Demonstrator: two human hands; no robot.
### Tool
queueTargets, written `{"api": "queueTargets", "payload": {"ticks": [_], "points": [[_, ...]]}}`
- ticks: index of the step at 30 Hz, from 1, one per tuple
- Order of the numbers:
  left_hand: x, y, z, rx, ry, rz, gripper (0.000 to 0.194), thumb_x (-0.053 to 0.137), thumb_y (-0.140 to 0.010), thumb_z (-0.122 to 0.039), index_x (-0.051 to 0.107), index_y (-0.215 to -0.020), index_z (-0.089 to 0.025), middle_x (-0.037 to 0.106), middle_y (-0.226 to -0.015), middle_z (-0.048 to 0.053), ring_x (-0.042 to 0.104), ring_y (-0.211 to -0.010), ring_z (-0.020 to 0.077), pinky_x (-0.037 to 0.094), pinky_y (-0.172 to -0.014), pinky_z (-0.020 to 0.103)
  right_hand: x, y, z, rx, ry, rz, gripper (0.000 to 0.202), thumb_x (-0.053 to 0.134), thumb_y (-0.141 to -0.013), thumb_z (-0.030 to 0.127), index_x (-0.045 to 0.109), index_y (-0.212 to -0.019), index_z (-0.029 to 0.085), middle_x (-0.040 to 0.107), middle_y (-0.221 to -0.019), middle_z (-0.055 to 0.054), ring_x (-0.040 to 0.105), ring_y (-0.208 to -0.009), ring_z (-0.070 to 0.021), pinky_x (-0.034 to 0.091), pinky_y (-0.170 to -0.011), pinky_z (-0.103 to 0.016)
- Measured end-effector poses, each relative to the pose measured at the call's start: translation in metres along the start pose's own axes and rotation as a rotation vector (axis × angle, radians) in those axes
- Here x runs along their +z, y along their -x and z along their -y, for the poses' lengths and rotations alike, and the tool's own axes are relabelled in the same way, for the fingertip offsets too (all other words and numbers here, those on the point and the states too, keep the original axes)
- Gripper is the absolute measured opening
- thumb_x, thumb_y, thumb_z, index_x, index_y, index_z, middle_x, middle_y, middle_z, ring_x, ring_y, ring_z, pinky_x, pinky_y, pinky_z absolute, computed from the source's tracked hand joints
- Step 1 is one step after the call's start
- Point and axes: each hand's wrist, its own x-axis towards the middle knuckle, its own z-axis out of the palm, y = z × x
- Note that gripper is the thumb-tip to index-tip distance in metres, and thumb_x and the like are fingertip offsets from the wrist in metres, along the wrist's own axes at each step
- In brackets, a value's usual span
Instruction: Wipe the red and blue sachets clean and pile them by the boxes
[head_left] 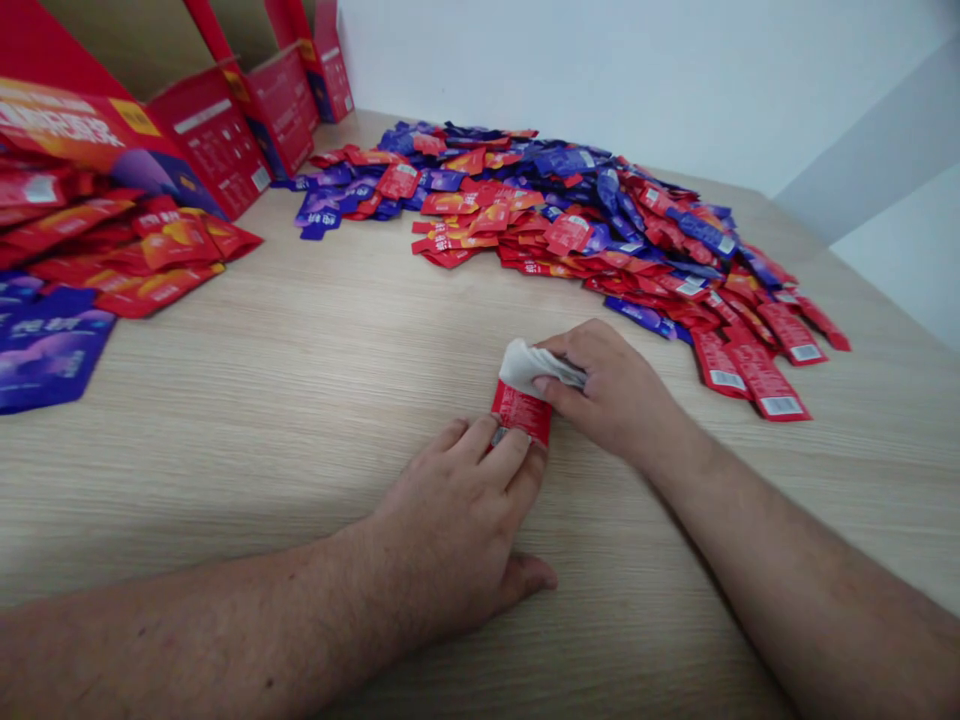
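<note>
A single red sachet (523, 411) lies on the table in front of me, its printed back facing up. My left hand (465, 510) rests flat on its near end, fingers stretched out and thumb apart. In my right hand (600, 385) is a folded white cloth or tissue (529, 366), pinched between thumb and fingers. The cloth touches the far end of the sachet and covers it.
Behind my hands a long heap of red and purple sachets (570, 230) curves across the wooden table (322, 340). More sachets (157, 245) are piled at the left, before several open red boxes (217, 140). A white wall (600, 70) stands behind.
</note>
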Motion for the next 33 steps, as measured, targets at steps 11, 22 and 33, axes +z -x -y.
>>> {"api": "queueTargets", "payload": {"ticks": [11,22,33], "points": [[0.000,0.000,0.000,0.017,-0.031,-0.004,0.084,0.057,-0.094,-0.072,0.057,-0.149,-0.008,0.062,-0.143,0.019,0.055,-0.130,0.0393,0.049,-0.106,0.055,0.003,-0.007,-0.018,0.098,0.052,-0.028,0.029,0.062,-0.092,0.033,0.074,-0.114,0.019,0.076,-0.105,-0.012,0.065,-0.101,-0.0330,0.052,-0.089,-0.047],[0.000,-0.002,0.001,0.011,-0.012,-0.010,0.084,0.061,-0.092,-0.071,0.058,-0.148,-0.009,0.062,-0.143,0.018,0.055,-0.129,0.0395,0.050,-0.106,0.055,0.005,-0.003,-0.006,0.028,0.018,-0.069,0.026,0.063,-0.092,0.028,0.074,-0.114,0.018,0.074,-0.104,-0.012,0.064,-0.103,-0.0321,0.051,-0.091,-0.047],[0.002,0.003,-0.003,0.002,-0.014,-0.014,0.086,0.061,-0.094,-0.067,0.054,-0.152,-0.005,0.060,-0.146,0.020,0.053,-0.133,0.0401,0.047,-0.113,0.057,-0.007,0.017,0.014,-0.057,-0.123,0.033,0.023,0.072,-0.089,0.022,0.074,-0.112,0.022,0.068,-0.104,-0.009,0.064,-0.096,-0.0262,0.055,-0.084,-0.041]]}}
